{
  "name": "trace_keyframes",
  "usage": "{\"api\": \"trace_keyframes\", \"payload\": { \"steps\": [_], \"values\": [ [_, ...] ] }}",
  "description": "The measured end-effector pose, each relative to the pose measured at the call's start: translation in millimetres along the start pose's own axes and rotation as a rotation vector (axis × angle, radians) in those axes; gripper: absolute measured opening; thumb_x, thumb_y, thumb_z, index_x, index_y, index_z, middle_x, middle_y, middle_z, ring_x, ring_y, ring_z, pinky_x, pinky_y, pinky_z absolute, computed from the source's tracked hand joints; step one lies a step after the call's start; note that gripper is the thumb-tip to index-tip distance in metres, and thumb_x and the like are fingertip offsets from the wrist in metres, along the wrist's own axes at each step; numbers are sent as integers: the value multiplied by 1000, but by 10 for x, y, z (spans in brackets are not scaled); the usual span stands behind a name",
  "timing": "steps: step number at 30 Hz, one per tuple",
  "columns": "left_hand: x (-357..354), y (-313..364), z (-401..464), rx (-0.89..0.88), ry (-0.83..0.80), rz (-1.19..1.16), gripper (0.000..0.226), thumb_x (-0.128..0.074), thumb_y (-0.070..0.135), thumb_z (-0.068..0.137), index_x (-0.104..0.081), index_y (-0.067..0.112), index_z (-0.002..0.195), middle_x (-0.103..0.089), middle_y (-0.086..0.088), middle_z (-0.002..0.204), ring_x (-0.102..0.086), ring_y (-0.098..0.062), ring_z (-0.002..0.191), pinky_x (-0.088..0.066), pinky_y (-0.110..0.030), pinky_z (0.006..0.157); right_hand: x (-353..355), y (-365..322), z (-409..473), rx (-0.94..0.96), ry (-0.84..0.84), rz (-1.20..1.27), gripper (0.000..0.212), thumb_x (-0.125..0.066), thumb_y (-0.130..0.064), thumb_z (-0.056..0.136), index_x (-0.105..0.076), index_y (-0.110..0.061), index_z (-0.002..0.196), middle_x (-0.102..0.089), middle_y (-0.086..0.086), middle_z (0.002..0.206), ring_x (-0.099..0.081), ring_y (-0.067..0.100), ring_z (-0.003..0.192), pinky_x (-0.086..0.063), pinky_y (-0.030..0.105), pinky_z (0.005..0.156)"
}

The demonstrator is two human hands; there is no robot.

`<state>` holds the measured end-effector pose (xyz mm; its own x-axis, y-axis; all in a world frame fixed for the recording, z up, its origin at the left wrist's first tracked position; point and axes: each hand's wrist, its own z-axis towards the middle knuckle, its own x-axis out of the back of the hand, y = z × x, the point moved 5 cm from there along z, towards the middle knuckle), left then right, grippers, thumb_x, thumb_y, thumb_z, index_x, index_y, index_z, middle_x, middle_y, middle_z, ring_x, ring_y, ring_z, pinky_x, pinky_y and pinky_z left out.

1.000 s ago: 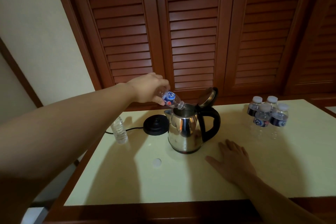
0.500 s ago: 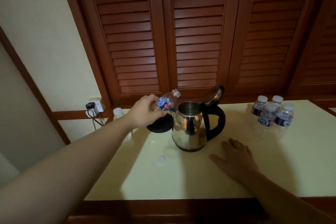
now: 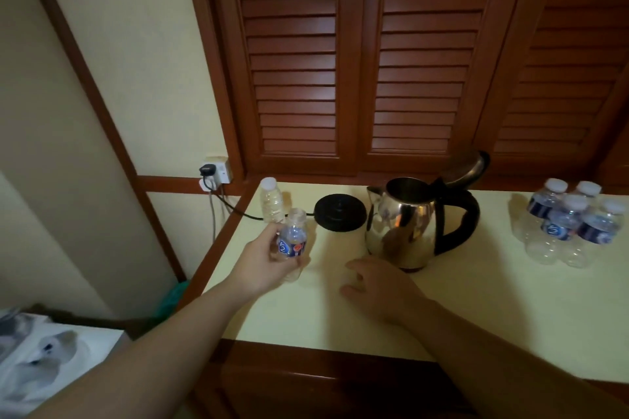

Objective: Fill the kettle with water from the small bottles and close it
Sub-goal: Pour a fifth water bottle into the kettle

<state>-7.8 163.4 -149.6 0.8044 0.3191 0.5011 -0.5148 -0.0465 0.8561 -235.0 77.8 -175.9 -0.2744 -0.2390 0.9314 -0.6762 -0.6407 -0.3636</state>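
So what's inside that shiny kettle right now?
The kettle stands with its lid tipped up, but from this angle only a dark inner wall shows near the rim. Any water lower down is hidden.

louvred doors [image 3: 354,54], wall socket [image 3: 218,172], table [image 3: 493,309]

The left hand [image 3: 263,257] is bringing the uncapped bottle [image 3: 292,243] away from the kettle [image 3: 403,219], now upright at frame centre-left. The right hand [image 3: 379,286] is sliding leftward, fingers curling.
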Motion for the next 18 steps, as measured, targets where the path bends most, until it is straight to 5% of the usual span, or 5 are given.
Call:
{"api": "trace_keyframes", "payload": {
  "steps": [5, 8, 12, 18],
  "values": [
    [126, -85, -102, -23, -1, 19, 48, -88, 32, 81, -62, 38, 121, -74, 17, 110, -71, -1, 100, -61, -30, 89, -52, -157, 229, 8, -101, -140, 28, -51, -49, 102, -57, -21, 103, -44, -7, 104, -48, 11, 91, -50, 35, 88],
    [175, -105, -94, -80, -35, 61, 49, -88, 29, 82, -62, 36, 123, -74, 12, 111, -70, -6, 102, -57, -27, 89, 121, -294, 279, 14, 26, 31, 24, -53, -46, 103, -51, -26, 90, -48, -7, 91, -48, 8, 77, -46, 32, 75],
    [178, -129, -27, -129, -63, 98, 50, -89, 23, 80, -64, 34, 121, -72, 12, 111, -70, -9, 100, -56, -27, 86, 547, -609, 290, 81, 290, 302, 25, -56, -44, 102, -63, -24, 115, -59, -5, 100, -58, 8, 87, -50, 29, 78],
    [160, -123, 62, -211, -67, 200, 54, -90, 28, 79, -59, 39, 122, -65, 12, 115, -63, -3, 101, -54, -23, 86, 653, -786, 281, 99, 241, 334, 29, -60, -41, 101, -66, -24, 125, -61, -6, 107, -59, 7, 95, -52, 25, 82]
  ]
}}
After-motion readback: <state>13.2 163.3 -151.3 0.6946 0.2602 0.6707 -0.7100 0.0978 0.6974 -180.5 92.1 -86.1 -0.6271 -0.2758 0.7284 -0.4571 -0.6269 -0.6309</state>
